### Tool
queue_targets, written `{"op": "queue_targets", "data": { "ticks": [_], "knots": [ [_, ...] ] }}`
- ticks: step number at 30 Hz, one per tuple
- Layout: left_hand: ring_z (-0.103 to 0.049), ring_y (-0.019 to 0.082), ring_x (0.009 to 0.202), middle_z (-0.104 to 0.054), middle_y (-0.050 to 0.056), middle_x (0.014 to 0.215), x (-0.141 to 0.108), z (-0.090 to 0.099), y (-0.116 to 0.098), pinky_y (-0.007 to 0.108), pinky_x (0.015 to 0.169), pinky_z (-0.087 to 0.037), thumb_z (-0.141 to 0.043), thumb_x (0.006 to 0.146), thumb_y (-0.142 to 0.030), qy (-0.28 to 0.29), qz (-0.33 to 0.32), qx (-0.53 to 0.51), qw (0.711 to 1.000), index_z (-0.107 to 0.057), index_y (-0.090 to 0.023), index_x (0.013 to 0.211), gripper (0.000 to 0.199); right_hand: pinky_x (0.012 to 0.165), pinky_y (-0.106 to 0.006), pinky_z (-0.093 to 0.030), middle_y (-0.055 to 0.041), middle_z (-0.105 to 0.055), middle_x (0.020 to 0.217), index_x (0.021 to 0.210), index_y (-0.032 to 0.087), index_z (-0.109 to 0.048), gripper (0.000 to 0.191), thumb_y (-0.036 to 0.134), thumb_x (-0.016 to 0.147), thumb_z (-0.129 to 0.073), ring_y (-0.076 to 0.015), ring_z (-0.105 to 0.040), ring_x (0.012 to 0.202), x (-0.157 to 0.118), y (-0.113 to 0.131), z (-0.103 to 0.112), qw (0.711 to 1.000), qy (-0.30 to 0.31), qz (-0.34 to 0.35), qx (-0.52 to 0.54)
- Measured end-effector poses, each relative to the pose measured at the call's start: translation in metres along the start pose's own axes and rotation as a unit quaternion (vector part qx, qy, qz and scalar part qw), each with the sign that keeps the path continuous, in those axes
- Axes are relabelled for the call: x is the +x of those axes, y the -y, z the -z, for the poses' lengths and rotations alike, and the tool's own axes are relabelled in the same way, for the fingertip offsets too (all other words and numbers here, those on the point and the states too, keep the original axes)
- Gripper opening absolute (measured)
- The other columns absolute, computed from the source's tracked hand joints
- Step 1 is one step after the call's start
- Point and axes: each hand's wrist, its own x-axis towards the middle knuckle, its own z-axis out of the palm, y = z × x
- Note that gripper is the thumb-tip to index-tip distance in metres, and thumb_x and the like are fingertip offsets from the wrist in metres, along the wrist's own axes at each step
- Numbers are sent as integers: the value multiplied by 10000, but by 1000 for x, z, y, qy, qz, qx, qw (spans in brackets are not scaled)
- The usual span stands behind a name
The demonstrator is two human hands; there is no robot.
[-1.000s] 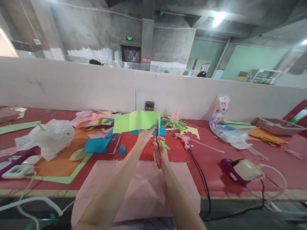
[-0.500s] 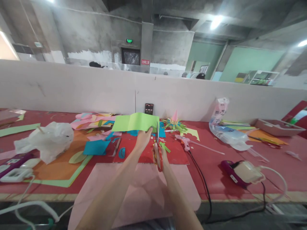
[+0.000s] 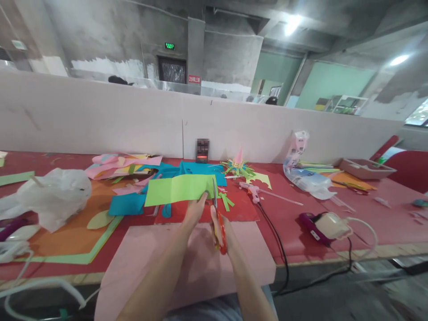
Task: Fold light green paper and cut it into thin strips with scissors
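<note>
My left hand (image 3: 196, 206) pinches a bright green sheet of paper (image 3: 177, 189) at its lower right, with a crease down the sheet. In my right hand (image 3: 219, 223) is a pair of scissors (image 3: 222, 234) with red-orange handles; its blades point up at the paper's right edge. Whether the blades are cutting at this instant I cannot tell. Thin green paper strips (image 3: 226, 201) lie just to the right, on a red sheet (image 3: 245, 211). Behind them stands a spiky paper piece (image 3: 238, 167) with a pink cone on top.
A pink glue gun (image 3: 253, 191) with a black cord lies right of the strips. To the left are a crumpled white plastic bag (image 3: 55, 196) and blue paper (image 3: 126, 204). A phone (image 3: 202, 150) leans on the partition. Farther right are a power strip (image 3: 316, 229) and a tray (image 3: 368, 170).
The green paper and both hands have come lower and nearer to me, and the paper tilts more. The whole view has shifted a little to the right.
</note>
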Motion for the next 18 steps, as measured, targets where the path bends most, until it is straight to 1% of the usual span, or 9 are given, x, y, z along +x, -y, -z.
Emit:
{"op": "queue_targets", "data": {
  "ticks": [2, 4, 5, 7, 9, 10, 13, 16, 18],
  "knots": [
    [-511, 218, 1095, -601, 94, 1115, 0, 3, 4, 331, 934, -372, -532, 736, -382, 6, 7, -3, 1000, -623, -187, 947, 301, 230, -184, -250, 85, -319, 373, 583, 204, -368, 418, 588, 718, -461, -60, -277, 246, 1, -2, 0, 1000, -13, 8, -4],
    [-530, 218, 1062, -635, 96, 1033, 0, 6, 6, 322, 914, -378, -539, 721, -411, 11, 11, 4, 1000, -637, -184, 888, 298, 230, -188, -251, 87, -313, 372, 584, 203, -374, 419, 591, 718, -460, -59, -270, 245, 1, -2, -1, 1000, -21, 11, -12],
    [-560, 219, 1006, -657, 96, 955, -1, 7, 6, 316, 885, -393, -536, 716, -426, 18, 18, 9, 1000, -643, -178, 835, 295, 231, -190, -257, 87, -309, 372, 582, 203, -375, 421, 593, 717, -460, -60, -274, 245, 0, -1, -1, 1000, -18, 11, -17],
    [-609, 212, 810, -664, 80, 745, -1, 8, 6, 305, 798, -425, -514, 715, -459, 36, 36, 18, 999, -632, -171, 681, 313, 238, -192, -270, 85, -308, 372, 576, 201, -372, 426, 593, 716, -462, -64, -297, 250, -1, 1, -1, 1000, -9, 14, -24],
    [-579, 180, 617, -600, 41, 558, -2, 8, 5, 291, 709, -433, -477, 726, -485, 52, 46, 17, 997, -564, -177, 531, 374, 243, -196, -276, 83, -305, 368, 568, 199, -368, 434, 597, 714, -462, -68, -311, 251, -3, 3, -1, 999, -3, 14, -32],
    [-549, 163, 560, -560, 23, 503, -3, 8, 5, 283, 680, -428, -462, 731, -492, 57, 44, 14, 997, -524, -182, 482, 403, 242, -197, -273, 85, -301, 367, 566, 198, -364, 439, 600, 712, -462, -67, -308, 247, -3, 4, -1, 999, -2, 13, -33],
    [-499, 134, 511, -488, -6, 438, -3, 8, 2, 258, 640, -410, -443, 742, -487, 60, 35, 8, 998, -459, -186, 425, 437, 234, -197, -258, 95, -296, 367, 580, 198, -365, 444, 612, 700, -468, -60, -276, 228, -2, 3, 0, 1000, 3, 4, -17],
    [-487, 125, 499, -470, -13, 425, -3, 7, -1, 249, 624, -403, -445, 742, -473, 67, 31, 8, 997, -452, -184, 416, 436, 230, -193, -245, 93, -313, 369, 589, 198, -370, 451, 626, 695, -464, -59, -274, 227, 0, 1, 0, 1000, 11, 1, 2],
    [-479, 123, 489, -469, -13, 425, -3, 7, -3, 249, 618, -403, -447, 740, -469, 72, 28, 9, 997, -452, -186, 415, 431, 228, -192, -240, 85, -328, 370, 581, 197, -373, 463, 639, 688, -457, -61, -282, 229, 1, 0, 1, 1000, 7, -14, 2]
  ]
}}
